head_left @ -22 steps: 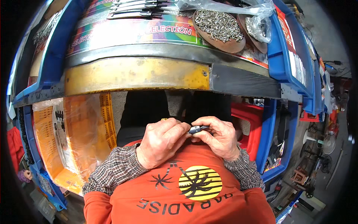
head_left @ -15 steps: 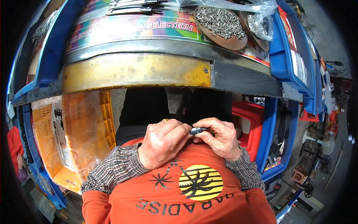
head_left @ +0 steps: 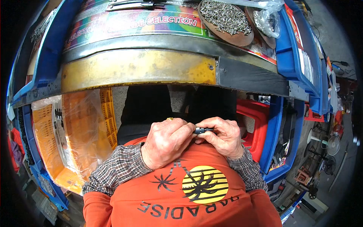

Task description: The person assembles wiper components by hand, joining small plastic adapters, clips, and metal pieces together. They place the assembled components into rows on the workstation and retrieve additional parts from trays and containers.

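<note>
Close in front of my chest, both hands meet at a small dark grey and black part (head_left: 200,130) with a rounded end and a small spot on its side. My left hand (head_left: 164,142) has its fingers curled around the part's left end and hides that side. From the right, my right hand (head_left: 224,138) pinches the black end between thumb and forefinger. What exactly the part is cannot be made out.
Ahead runs a bench edge with a yellow strip (head_left: 140,70). On the bench are slim black-and-silver pieces (head_left: 132,5) and a brown dish (head_left: 242,41) heaped with small metal pins. Blue bins (head_left: 287,56) flank it; an orange crate (head_left: 109,121) stands left, a red stool (head_left: 261,121) right.
The small part has tilted slightly and shows a little more between my fingers. Both hands keep their hold; the bench has shifted slightly in view.
</note>
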Demonstrator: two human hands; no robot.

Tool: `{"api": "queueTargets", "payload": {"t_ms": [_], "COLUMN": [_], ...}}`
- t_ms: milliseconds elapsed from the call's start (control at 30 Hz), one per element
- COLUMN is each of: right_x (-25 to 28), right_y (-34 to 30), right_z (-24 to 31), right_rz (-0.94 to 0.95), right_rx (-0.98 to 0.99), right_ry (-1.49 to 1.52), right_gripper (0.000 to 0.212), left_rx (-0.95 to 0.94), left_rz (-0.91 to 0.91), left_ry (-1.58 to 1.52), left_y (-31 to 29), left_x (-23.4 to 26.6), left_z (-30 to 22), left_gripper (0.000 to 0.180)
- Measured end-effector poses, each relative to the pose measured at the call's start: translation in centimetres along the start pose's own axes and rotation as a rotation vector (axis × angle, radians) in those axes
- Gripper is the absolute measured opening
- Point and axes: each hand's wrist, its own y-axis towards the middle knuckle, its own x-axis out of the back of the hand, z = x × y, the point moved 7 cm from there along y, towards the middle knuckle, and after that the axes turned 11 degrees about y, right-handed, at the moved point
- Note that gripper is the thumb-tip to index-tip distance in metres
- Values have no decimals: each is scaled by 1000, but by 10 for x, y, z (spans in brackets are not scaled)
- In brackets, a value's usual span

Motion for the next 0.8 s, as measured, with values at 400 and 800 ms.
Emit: {"api": "queueTargets", "payload": {"t_ms": [400, 800], "right_x": [2, 1], "right_y": [-1, 1], "right_z": [-4, -7], "right_rz": [-62, -25], "right_rx": [40, 11], "right_ry": [16, 26], "right_gripper": [15, 16], "left_rx": [30, 2], "left_rz": [-64, -2], "left_ry": [40, 29], "left_y": [0, 0], "left_x": [-2, -3], "left_z": [-1, 3], "left_gripper": [25, 25]}}
